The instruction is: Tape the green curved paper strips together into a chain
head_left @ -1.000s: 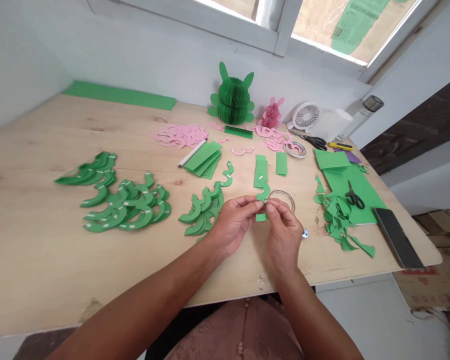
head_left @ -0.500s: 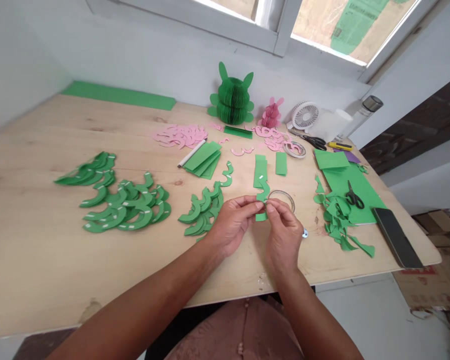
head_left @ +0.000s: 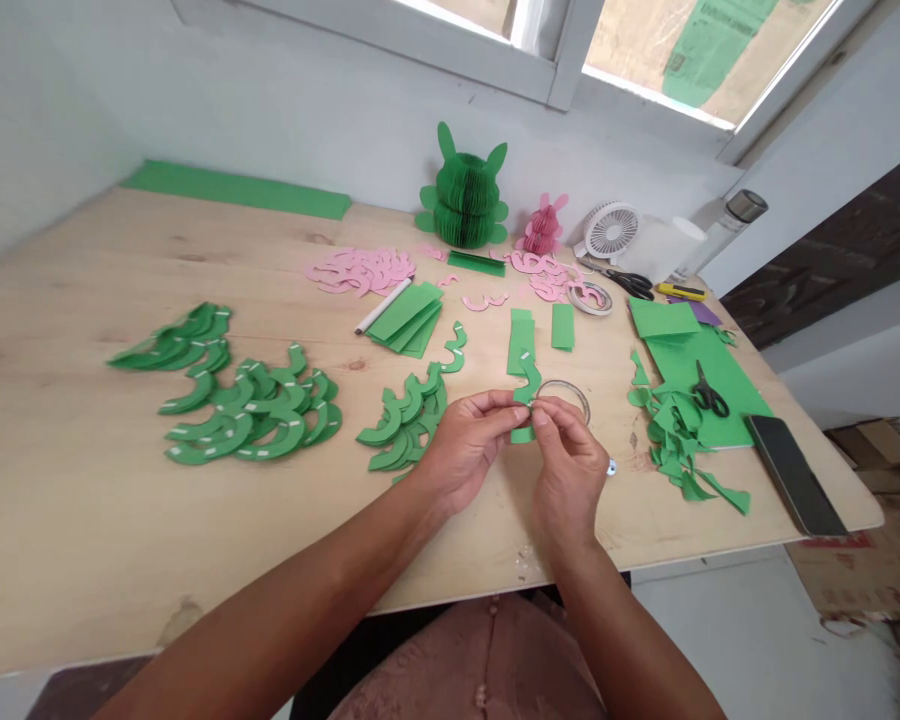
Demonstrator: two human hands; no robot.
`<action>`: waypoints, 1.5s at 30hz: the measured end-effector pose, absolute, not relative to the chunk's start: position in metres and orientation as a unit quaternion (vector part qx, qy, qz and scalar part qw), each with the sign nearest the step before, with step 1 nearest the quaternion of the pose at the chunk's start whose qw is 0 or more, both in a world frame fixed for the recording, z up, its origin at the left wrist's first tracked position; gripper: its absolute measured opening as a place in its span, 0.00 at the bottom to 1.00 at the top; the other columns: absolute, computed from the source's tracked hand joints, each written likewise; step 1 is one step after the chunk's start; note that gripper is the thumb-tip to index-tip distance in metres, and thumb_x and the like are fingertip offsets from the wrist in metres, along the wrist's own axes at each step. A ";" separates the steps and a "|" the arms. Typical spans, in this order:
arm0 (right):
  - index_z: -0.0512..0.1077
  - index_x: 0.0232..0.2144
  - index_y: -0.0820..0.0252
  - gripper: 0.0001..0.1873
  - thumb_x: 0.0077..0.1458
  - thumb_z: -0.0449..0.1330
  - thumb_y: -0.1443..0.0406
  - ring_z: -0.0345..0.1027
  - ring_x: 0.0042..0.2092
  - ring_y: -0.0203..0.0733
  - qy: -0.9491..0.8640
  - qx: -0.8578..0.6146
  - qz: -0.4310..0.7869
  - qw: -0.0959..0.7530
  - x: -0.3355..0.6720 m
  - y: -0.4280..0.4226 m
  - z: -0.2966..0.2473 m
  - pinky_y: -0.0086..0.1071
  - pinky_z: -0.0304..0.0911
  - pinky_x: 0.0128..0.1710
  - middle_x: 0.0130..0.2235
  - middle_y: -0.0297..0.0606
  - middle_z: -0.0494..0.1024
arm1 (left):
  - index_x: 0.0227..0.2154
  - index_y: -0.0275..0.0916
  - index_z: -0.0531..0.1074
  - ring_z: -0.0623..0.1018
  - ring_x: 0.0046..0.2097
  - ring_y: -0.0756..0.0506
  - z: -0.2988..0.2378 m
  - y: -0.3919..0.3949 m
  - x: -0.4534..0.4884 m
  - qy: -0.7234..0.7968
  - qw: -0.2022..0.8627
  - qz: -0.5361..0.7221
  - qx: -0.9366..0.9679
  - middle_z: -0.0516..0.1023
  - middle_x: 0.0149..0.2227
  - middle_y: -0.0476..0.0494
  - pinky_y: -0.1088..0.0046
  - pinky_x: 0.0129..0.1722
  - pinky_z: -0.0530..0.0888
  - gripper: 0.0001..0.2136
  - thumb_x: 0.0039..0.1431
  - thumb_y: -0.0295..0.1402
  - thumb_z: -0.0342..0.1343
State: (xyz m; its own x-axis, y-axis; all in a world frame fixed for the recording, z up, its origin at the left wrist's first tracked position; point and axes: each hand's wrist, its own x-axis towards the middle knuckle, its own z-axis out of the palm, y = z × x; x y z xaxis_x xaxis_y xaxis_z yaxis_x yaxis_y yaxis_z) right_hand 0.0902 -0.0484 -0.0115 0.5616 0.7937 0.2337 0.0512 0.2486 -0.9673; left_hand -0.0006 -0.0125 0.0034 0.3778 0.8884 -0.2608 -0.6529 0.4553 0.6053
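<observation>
A curved green paper (head_left: 533,375) was pinched by the left hand (head_left: 471,440); at its near end, the right hand (head_left: 572,465) was pinched together.

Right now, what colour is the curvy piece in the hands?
Green curvy piece, white patch near its far end; head view.

Held strip (head_left: 532,374) green, white-patched; small figure (head_left: 543,230) pink; fan (head_left: 611,232) white.

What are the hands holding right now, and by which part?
A wavy green paper strip: the left hand pinches its near part; the right hand has its fingertips there too, exact grip hidden.
</observation>
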 end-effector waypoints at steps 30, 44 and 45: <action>0.77 0.36 0.56 0.09 0.54 0.58 0.65 0.68 0.45 0.42 -0.486 -0.586 0.194 0.619 0.092 -0.052 -0.013 0.41 0.65 0.46 0.40 0.39 0.73 | 0.22 0.33 0.75 0.74 0.29 0.51 0.000 -0.011 -0.001 0.317 0.779 0.483 0.243 0.76 0.24 0.47 0.74 0.32 0.71 0.07 0.39 0.29 0.66; 0.76 0.38 0.54 0.12 0.55 0.55 0.67 0.67 0.45 0.43 -0.571 -0.600 0.074 0.555 0.100 -0.056 -0.008 0.42 0.64 0.46 0.41 0.40 0.73 | 0.21 0.34 0.74 0.73 0.30 0.50 -0.002 -0.010 -0.001 0.345 0.768 0.479 0.249 0.75 0.24 0.47 0.71 0.32 0.72 0.07 0.37 0.28 0.66; 0.76 0.38 0.54 0.12 0.55 0.55 0.67 0.67 0.44 0.43 -0.575 -0.600 0.068 0.553 0.100 -0.056 -0.008 0.42 0.64 0.46 0.40 0.39 0.73 | 0.21 0.34 0.74 0.73 0.30 0.50 -0.002 -0.010 -0.001 0.344 0.770 0.478 0.245 0.75 0.24 0.48 0.71 0.32 0.72 0.06 0.37 0.28 0.66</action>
